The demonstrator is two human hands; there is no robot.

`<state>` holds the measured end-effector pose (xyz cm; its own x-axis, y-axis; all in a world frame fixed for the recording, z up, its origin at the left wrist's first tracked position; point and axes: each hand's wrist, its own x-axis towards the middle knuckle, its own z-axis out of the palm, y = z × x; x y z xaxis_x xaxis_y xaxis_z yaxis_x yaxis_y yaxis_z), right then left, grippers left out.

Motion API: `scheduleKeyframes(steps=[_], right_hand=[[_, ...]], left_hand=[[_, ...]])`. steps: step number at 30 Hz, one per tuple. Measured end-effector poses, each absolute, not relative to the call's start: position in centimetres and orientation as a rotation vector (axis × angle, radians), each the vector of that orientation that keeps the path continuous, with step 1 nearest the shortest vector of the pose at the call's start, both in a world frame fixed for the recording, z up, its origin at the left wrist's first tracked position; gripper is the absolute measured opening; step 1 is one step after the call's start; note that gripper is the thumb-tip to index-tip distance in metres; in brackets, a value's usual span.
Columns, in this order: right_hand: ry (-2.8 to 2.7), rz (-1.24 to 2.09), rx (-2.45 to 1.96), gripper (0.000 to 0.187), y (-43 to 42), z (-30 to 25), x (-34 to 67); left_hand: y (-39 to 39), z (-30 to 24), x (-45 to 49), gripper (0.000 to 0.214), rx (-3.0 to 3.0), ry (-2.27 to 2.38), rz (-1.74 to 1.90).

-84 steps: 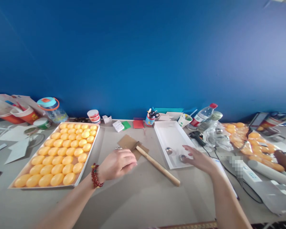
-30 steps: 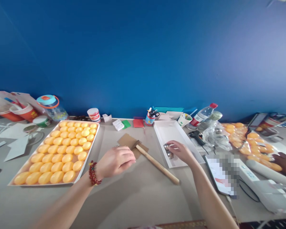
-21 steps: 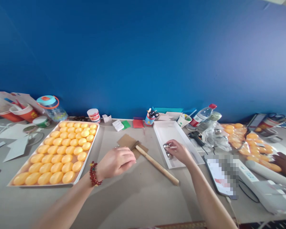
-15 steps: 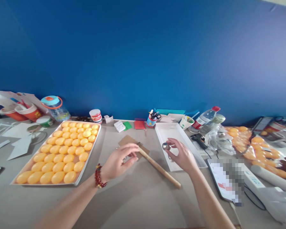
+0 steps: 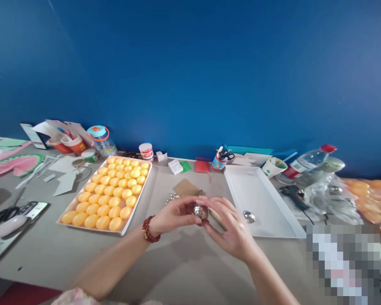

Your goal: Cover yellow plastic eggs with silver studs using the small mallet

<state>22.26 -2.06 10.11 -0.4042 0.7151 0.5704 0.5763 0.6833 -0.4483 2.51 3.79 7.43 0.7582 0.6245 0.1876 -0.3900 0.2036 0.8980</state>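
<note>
A shiny silver ball (image 5: 200,211) is held between both of my hands over the middle of the table. The thumb and fingers of my left hand (image 5: 176,215), which has a red bead bracelet at its wrist, close around it from the left. From the right, my right hand (image 5: 230,226) grips the same ball with its fingertips. Behind my right fingers a wooden stick (image 5: 216,216) shows only in part. Small silver beads (image 5: 172,198) lie beside a brown cardboard piece (image 5: 186,187). Another silver ball (image 5: 249,217) rests in the white tray (image 5: 281,222) to the right.
On the left lies a shallow box (image 5: 124,228) filled with rows of orange balls. A pen cup (image 5: 219,162), a paper cup (image 5: 273,167) and a tilted bottle (image 5: 306,164) stand along the blue wall. Scissors (image 5: 6,215) and a phone (image 5: 34,208) lie far left.
My right hand has moved left from over the white tray with a silver ball and meets my left hand, whose fingers have closed on it. The view has turned left.
</note>
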Motion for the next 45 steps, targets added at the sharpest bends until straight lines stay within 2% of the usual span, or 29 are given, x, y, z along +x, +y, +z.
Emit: scheduleKeyframes(steps=[22, 30, 34, 45], right_hand=[[-1.991, 0.159, -0.819, 0.071, -0.8, 10.2, 20.0], [-1.975, 0.156, -0.799, 0.076, -0.6, 9.6, 20.3], [-1.972, 0.145, -0.819, 0.072, -0.7, 9.4, 20.2], [-2.034, 0.142, -0.878, 0.06, -0.6, 9.5, 20.3]], left_hand=[[2.9, 8.1, 1.4, 0.039, 1.372, 0.351, 0.994], [3.5, 8.2, 1.5, 0.049, 1.257, 0.252, 0.875], [3.4, 8.1, 1.4, 0.038, 1.26, 0.279, 0.915], [3.4, 7.5, 1.7, 0.035, 1.275, 0.387, 0.936]])
